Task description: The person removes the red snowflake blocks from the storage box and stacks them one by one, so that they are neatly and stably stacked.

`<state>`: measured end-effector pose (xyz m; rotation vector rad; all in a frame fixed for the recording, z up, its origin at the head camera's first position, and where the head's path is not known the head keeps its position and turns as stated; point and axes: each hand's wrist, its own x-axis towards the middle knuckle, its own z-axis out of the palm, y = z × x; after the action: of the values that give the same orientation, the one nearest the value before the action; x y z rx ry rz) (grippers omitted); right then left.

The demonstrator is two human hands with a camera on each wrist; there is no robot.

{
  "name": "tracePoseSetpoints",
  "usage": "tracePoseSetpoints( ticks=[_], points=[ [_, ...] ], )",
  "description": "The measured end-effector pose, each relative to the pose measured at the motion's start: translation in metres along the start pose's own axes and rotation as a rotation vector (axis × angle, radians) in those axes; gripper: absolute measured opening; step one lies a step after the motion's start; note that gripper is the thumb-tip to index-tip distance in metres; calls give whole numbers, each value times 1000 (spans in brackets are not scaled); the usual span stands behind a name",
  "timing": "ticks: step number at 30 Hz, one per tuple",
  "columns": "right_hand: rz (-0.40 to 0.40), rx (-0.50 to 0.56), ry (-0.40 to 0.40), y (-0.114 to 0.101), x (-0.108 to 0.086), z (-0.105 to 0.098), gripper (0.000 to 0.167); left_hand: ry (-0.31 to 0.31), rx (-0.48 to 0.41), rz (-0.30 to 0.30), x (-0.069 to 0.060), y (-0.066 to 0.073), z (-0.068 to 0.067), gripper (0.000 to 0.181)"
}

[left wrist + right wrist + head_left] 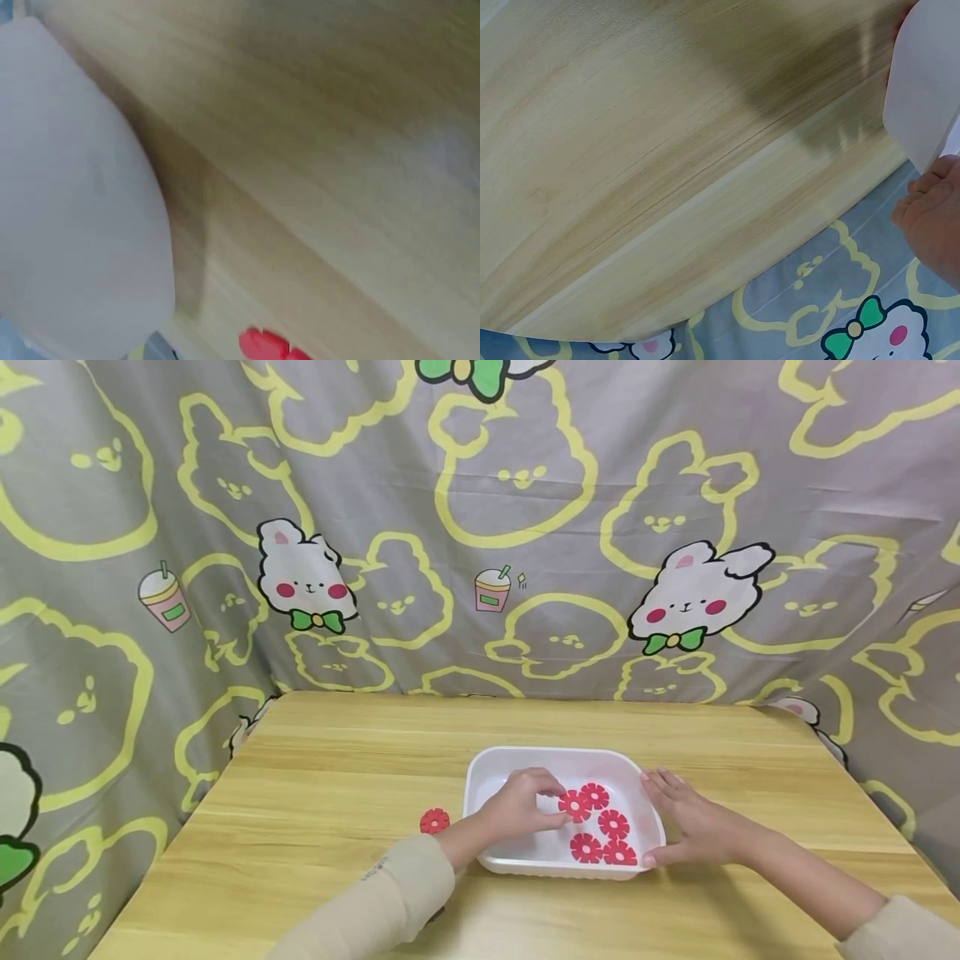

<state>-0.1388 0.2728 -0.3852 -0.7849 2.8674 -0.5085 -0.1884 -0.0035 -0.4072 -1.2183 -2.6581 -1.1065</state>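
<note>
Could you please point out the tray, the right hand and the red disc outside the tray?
Tray [513, 762]: head view, inside of its far wall.
Right hand [696, 828]: head view, back of the hand.
Red disc [427, 821]: head view, on its red face, left of the pale centre.

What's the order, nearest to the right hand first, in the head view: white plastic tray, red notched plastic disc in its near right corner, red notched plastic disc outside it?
1. White plastic tray: its right end touches the right hand.
2. Red corner disc: inside, left of that hand.
3. Red outside disc: on the wood-grain table, beyond the tray's left side.
</note>
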Motion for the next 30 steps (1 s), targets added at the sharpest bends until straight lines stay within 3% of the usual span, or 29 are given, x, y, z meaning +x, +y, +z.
tracePoseSetpoints(
  ticks=[8, 13, 30],
  points=[
    [-1, -15, -3, -1, 0, 0, 111, 23, 13, 53, -9, -4, -18, 25],
    [-13, -22, 4, 0, 1, 1, 111, 48, 74, 74, -19, -6, -28, 26],
    [-9, -40, -3, 0, 0, 0, 112, 132, 91, 23, -52, -25, -53, 27]
  ],
)
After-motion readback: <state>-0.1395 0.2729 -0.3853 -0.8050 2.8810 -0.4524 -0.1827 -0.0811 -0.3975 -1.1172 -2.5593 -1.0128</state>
